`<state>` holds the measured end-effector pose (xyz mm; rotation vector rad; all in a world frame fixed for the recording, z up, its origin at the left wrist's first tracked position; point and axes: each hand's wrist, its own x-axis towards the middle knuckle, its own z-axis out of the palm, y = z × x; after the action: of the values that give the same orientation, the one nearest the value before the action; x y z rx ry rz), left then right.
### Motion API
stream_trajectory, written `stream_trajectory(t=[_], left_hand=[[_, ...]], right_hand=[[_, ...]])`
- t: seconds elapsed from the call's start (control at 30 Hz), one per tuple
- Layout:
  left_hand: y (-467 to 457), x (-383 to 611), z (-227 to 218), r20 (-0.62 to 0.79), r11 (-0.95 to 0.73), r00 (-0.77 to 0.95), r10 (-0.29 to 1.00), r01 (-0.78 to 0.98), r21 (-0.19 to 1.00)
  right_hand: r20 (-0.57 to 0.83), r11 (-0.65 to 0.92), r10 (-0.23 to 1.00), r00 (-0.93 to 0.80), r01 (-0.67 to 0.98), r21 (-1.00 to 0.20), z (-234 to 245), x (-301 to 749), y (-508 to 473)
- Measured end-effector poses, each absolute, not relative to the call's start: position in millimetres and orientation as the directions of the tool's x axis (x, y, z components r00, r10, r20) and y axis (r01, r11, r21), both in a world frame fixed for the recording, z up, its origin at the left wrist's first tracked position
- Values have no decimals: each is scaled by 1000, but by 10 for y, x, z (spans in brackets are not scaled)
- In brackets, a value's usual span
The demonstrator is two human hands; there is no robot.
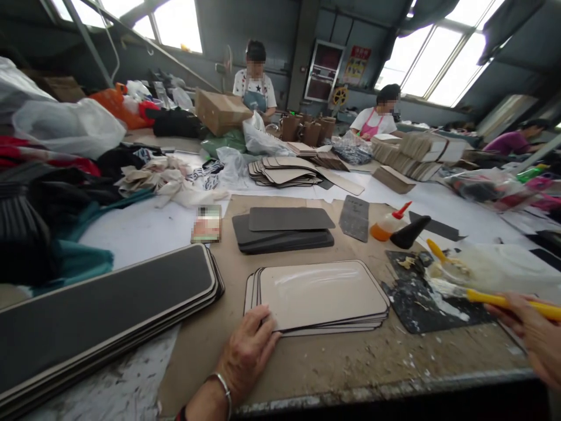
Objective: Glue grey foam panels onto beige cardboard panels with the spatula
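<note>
My left hand (248,351) lies flat, fingers open, on the near corner of the pile of boards (322,295), which sits at 1 o'clock from it. My right hand (532,336) grips a yellow brush (495,299). The brush tip points to 9 o'clock, over a messy dark mat (421,318).

Light: bright daylight from left windows (175,23) and right windows (438,58), both blown out to white; walls between them dim grey. Shadows: soft and shallow under the pale board stack (322,295), whose top sheet shows faint sheen. Focus: fair at centre; right hand (532,339) and yellow brush (504,301) smeared. Distortion: wide-angle bowing, table edge (394,389) curved.
</note>
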<state>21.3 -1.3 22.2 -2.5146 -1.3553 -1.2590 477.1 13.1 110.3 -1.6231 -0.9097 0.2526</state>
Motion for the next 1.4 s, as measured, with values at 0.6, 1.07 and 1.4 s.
stream_trajectory(t=[0.6,1.07,1.4], left_hand=[[28,207,169,700,-660,281,657,663,354],[58,138,84,710,-693,373,598,686,223],[61,146,75,728,-724,362,582,639,260]], right_hand=[[-11,-14,992,126,26,-1000,917,1875,565],[177,-51,863,474,430,-901,894,3141,623],[580,114,793,187,889,-444,1007,2969,171]])
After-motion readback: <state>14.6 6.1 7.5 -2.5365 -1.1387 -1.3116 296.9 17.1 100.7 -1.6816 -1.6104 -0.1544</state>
